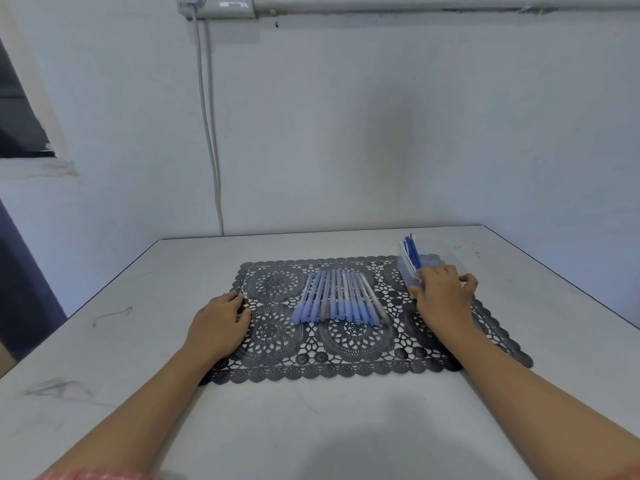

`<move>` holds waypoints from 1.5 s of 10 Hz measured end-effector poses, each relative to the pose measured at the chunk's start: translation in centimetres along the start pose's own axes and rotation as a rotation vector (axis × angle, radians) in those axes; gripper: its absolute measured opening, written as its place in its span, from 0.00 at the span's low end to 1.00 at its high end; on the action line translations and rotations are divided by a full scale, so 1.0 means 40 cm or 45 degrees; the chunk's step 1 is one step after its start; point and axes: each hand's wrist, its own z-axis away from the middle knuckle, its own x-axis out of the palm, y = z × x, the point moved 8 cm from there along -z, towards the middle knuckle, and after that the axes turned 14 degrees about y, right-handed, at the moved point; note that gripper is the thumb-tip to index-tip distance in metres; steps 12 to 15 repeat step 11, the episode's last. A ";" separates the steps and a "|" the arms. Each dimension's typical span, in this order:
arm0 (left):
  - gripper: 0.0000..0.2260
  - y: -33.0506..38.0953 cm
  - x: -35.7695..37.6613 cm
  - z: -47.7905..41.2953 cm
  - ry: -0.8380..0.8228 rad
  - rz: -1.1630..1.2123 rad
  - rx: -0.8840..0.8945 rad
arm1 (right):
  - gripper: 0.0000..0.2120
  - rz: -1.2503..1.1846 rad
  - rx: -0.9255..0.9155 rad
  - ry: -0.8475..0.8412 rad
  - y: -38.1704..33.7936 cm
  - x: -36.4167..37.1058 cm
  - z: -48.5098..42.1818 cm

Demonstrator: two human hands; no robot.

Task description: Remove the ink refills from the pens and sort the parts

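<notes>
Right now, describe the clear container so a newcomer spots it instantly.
Start at the black lace mat on the table. At its far right corner, held by the right hand, sits the clear container. Unlike the pens lying flat mid-mat, it holds thin blue refills sticking up.

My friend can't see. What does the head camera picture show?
A row of pale blue plastic pens lies side by side on a black lacy placemat on a white table. The right hand grips a clear plastic box holding blue ink refills at the mat's far right; the left hand rests on its left edge.
</notes>
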 end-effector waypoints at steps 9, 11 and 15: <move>0.13 -0.025 -0.069 -0.002 -0.253 0.285 -0.051 | 0.09 -0.586 -0.182 0.114 -0.126 -0.129 0.020; 0.18 0.000 -0.215 0.129 -0.639 0.226 0.003 | 0.10 -1.230 0.056 0.449 -0.158 -0.493 0.022; 0.18 0.000 -0.215 0.129 -0.639 0.226 0.003 | 0.10 -1.230 0.056 0.449 -0.158 -0.493 0.022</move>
